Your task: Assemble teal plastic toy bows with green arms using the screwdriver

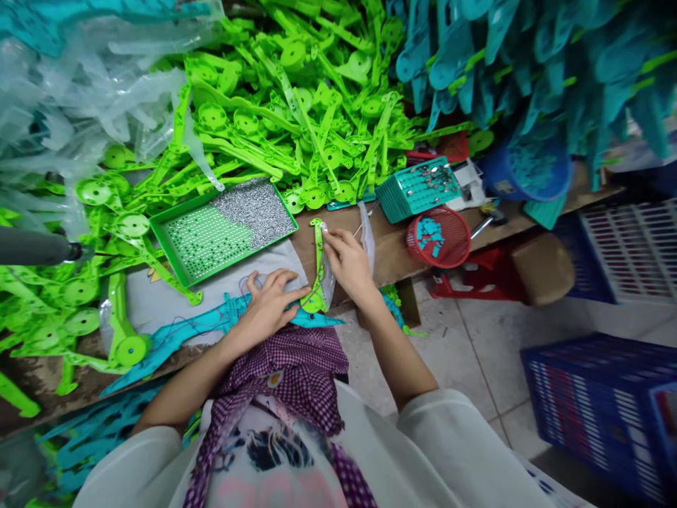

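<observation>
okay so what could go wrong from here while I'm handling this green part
The thin wire by the green part might get snagged by the left hand. A bump could spill small metal pieces from the green tray. The red basket, near the bench's edge, might get knocked off.

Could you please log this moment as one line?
left hand: at round end of green part; right hand: at its narrow end; green tray: silvery pieces inside

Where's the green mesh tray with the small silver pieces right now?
In the head view, the green mesh tray lies left of centre, just beyond the left hand, in front of the heap of bright green plastic parts.
</observation>
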A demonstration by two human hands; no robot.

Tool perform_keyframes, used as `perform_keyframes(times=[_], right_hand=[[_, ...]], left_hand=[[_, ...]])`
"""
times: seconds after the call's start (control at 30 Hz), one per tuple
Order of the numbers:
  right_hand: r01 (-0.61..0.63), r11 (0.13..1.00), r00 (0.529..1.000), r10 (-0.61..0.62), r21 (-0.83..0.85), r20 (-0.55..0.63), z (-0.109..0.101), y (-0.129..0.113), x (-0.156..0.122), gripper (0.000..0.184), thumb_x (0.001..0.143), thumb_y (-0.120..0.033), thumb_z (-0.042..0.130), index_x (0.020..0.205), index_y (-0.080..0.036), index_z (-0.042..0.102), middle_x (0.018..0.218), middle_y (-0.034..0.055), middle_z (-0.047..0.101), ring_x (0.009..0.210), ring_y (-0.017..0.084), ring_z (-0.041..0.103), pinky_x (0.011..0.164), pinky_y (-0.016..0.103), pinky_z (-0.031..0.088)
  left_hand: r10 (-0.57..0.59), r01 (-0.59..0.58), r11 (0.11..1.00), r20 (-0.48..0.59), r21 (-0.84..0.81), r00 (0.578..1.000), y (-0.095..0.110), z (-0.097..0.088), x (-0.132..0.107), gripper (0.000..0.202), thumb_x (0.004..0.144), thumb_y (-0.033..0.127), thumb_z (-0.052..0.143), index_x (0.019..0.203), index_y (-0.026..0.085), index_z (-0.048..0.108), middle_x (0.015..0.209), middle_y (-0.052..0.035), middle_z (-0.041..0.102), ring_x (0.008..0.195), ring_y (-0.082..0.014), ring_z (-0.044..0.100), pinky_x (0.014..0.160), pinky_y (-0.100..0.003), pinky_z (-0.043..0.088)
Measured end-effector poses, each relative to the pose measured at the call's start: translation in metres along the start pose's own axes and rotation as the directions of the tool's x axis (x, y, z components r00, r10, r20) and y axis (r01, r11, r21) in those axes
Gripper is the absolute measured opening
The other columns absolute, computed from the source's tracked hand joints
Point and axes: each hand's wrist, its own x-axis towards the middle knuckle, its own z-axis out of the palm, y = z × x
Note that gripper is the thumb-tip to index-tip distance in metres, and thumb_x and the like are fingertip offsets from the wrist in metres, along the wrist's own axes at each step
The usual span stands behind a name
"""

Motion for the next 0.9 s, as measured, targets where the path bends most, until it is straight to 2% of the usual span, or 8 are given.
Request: perform_keyframes(times=[0.13, 0.27, 0.4, 0.47, 0.63, 0.73, 0.8, 0.9], right_hand=[[-0.014, 0.998, 1.0, 0.013, 0.062, 0.017, -0.001, 0.001, 0.004, 0.036, 0.09, -0.023, 0.047, 0.122, -0.018, 0.063, 0.126, 0.0107, 0.064, 0.117, 0.024, 0.06, 0.101, 0.042, 0.049], [-0.11, 0.984, 0.994, 0.109, 0.144, 0.016, 0.001, 0.002, 0.006, 0.043, 0.085, -0.025, 0.054, 0.127, -0.018, 0.059, 0.117, 0.0102, 0.069, 0.099, 0.022, 0.067, 0.086, 0.04, 0.055], [-0.043, 0.995, 0.999, 0.043, 0.094, 0.002, 0.004, 0.001, 0.005, 0.034, 0.088, -0.025, 0.05, 0.118, -0.019, 0.065, 0.122, 0.0099, 0.067, 0.113, 0.023, 0.062, 0.097, 0.043, 0.05], [-0.033, 0.999, 0.999, 0.032, 0.035, 0.032, 0.002, -0.001, 0.007, 0.033, 0.09, -0.023, 0.047, 0.117, -0.018, 0.066, 0.12, 0.0106, 0.068, 0.112, 0.024, 0.063, 0.097, 0.043, 0.05], [0.118, 0.976, 0.981, -0.085, -0.185, 0.176, -0.014, -0.006, 0.024, 0.027, 0.089, -0.019, 0.049, 0.103, -0.016, 0.072, 0.129, 0.0118, 0.064, 0.121, 0.032, 0.056, 0.096, 0.052, 0.045], [0.238, 0.949, 0.943, -0.175, -0.205, 0.284, -0.021, -0.006, 0.033, 0.023, 0.086, -0.014, 0.052, 0.093, -0.019, 0.074, 0.129, 0.0082, 0.065, 0.133, 0.033, 0.047, 0.102, 0.058, 0.036], [0.257, 0.946, 0.932, -0.19, -0.196, 0.308, -0.02, -0.005, 0.034, 0.025, 0.086, -0.013, 0.051, 0.094, -0.02, 0.073, 0.126, 0.0082, 0.066, 0.132, 0.032, 0.048, 0.105, 0.061, 0.029], [0.21, 0.964, 0.951, -0.163, -0.163, 0.263, -0.012, 0.002, 0.03, 0.029, 0.087, -0.013, 0.049, 0.102, -0.02, 0.072, 0.127, 0.0086, 0.066, 0.129, 0.029, 0.053, 0.107, 0.061, 0.026]], left_hand=[[-0.003, 0.003, 1.0, 0.006, -0.004, 1.0, 0.0, -0.001, 0.0, 0.045, 0.088, 0.023, 0.061, 0.129, 0.04, 0.058, 0.136, -0.0074, 0.051, 0.127, -0.0328, 0.043, 0.105, -0.067, 0.013], [0.001, -0.001, 1.0, 0.023, -0.005, 1.0, 0.0, -0.001, 0.0, 0.047, 0.088, 0.022, 0.061, 0.131, 0.041, 0.056, 0.137, -0.0079, 0.051, 0.128, -0.0323, 0.042, 0.104, -0.068, 0.012], [-0.003, 0.003, 1.0, 0.025, -0.004, 1.0, -0.001, -0.001, 0.0, 0.048, 0.087, 0.022, 0.061, 0.131, 0.041, 0.056, 0.137, -0.008, 0.05, 0.128, -0.0332, 0.041, 0.105, -0.068, 0.012], [0.0, 0.0, 1.0, 0.031, -0.006, 1.0, -0.001, -0.001, 0.0, 0.047, 0.087, 0.022, 0.061, 0.131, 0.04, 0.057, 0.138, -0.0083, 0.05, 0.129, -0.0335, 0.041, 0.105, -0.068, 0.012], [-0.005, 0.005, 1.0, 0.032, 0.001, 0.999, 0.0, -0.002, 0.001, 0.046, 0.089, 0.021, 0.059, 0.13, 0.04, 0.057, 0.137, -0.0093, 0.051, 0.129, -0.0325, 0.041, 0.103, -0.068, 0.011], [0.005, -0.005, 1.0, 0.021, 0.003, 1.0, 0.0, -0.001, 0.001, 0.046, 0.088, 0.022, 0.06, 0.13, 0.04, 0.057, 0.137, -0.0089, 0.051, 0.129, -0.0323, 0.041, 0.104, -0.068, 0.011], [0.01, -0.01, 1.0, 0.017, 0.003, 1.0, -0.001, 0.0, 0.0, 0.047, 0.088, 0.021, 0.061, 0.13, 0.04, 0.057, 0.137, -0.0086, 0.051, 0.129, -0.0326, 0.041, 0.104, -0.067, 0.011], [0.008, -0.008, 1.0, 0.016, 0.001, 1.0, -0.001, 0.0, 0.0, 0.047, 0.088, 0.021, 0.061, 0.13, 0.04, 0.057, 0.137, -0.0085, 0.051, 0.129, -0.0327, 0.042, 0.104, -0.068, 0.012]])
